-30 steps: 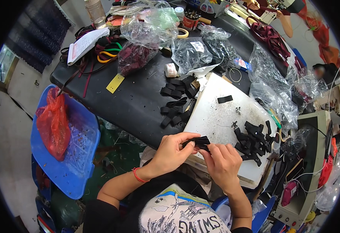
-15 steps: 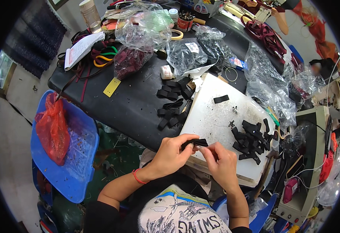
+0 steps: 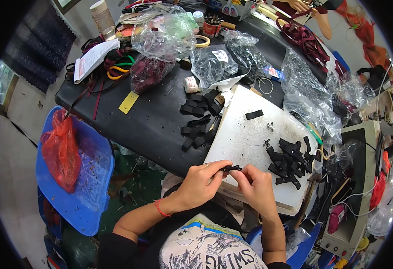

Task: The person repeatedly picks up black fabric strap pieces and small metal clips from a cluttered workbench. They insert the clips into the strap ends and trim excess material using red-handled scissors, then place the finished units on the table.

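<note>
Just over the near edge of the white board [image 3: 246,134], both my hands hold a black fabric strip [image 3: 230,168], folded into a small flat loop. My left hand [image 3: 202,183] pinches its left part between thumb and fingers. My right hand [image 3: 255,186] pinches its right end, and the fingers hide part of it. To the right on the board lies a heap of black fabric loops [image 3: 290,162]. One short black strip [image 3: 254,114] lies apart near the top, with small metal clips [image 3: 270,127] below it. More black loops [image 3: 195,134] lie left of the board.
Clear plastic bags [image 3: 311,85] crowd the far and right sides. A maroon-filled bag [image 3: 151,71], a notepad [image 3: 93,58] and a yellow card [image 3: 128,103] lie on the black table. A blue bin [image 3: 93,179] with a red bag stands left. Another person's hands [image 3: 315,13] work at far right.
The black strip has turned in my fingers, from a broad folded face to a narrow edge view. Both hands stay in nearly the same place. The other person's hands show more now.
</note>
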The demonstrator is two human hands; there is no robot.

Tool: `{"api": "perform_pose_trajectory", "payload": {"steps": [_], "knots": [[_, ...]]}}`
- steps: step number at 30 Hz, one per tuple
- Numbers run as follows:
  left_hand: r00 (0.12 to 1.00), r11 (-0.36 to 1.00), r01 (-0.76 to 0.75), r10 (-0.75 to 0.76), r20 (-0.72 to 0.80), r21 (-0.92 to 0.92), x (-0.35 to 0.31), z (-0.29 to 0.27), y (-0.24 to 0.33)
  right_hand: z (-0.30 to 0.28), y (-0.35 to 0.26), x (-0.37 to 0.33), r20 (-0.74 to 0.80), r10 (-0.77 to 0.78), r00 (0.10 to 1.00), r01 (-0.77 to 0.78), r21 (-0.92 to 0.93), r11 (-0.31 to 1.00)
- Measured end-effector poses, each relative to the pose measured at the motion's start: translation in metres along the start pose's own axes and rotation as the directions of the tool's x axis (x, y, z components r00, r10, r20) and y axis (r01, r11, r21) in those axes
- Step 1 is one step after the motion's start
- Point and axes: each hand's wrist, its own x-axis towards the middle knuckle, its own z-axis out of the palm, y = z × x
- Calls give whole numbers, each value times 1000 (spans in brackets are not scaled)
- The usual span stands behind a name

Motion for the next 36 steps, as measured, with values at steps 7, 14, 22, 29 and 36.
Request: {"api": "perform_pose_trajectory", "payload": {"steps": [7,14,22,29,36], "knots": [[963,908,265,-231,140,-325,-4,-5,1,-7,-5,-2,115,42,992,-58,135,989],[979,959,203,-199,42,-198,11,4,3,-12,4,-8,-189,-174,966,181,22,983],[999,1000,17,-18,-50,-19,22,18,5,-82,67,-1,-592,92,801,-353,-343,871],[998,1000,15,-15,62,8,18,27,17,-36,58,43,-346,-197,917,-53,-595,802],[973,896,229,-224,59,-379,20,30,1,-21,42,50,-388,-255,886,114,-351,929]]}}
